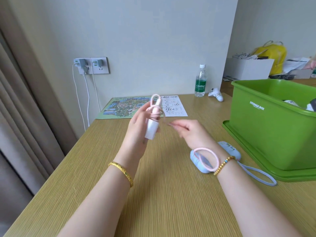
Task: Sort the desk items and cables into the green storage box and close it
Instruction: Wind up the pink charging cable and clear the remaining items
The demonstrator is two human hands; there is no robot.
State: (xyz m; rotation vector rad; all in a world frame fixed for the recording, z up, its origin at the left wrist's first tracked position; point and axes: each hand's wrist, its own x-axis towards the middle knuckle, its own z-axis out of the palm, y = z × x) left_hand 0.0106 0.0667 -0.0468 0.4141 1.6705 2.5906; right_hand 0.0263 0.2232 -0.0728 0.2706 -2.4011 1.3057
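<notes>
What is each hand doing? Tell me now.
Left hand: holds the white charger with pink cable wound on it.
Right hand: pinches the cable's loose end.

- The side wall of the green storage box [266,127] on my right carries the white raised lettering "STORAGE BOX"; a smaller line beneath it is too small to read.
- The green label of the water bottle [200,82] at the back of the desk reads "Cestbon"; the finer print below is illegible.
- The white printed sheet [174,106] ahead of me bears the handwritten figures "6" and "1260"; its printed text is unreadable.
- The map [123,108] beside it has lettering too blurred to read.
</notes>
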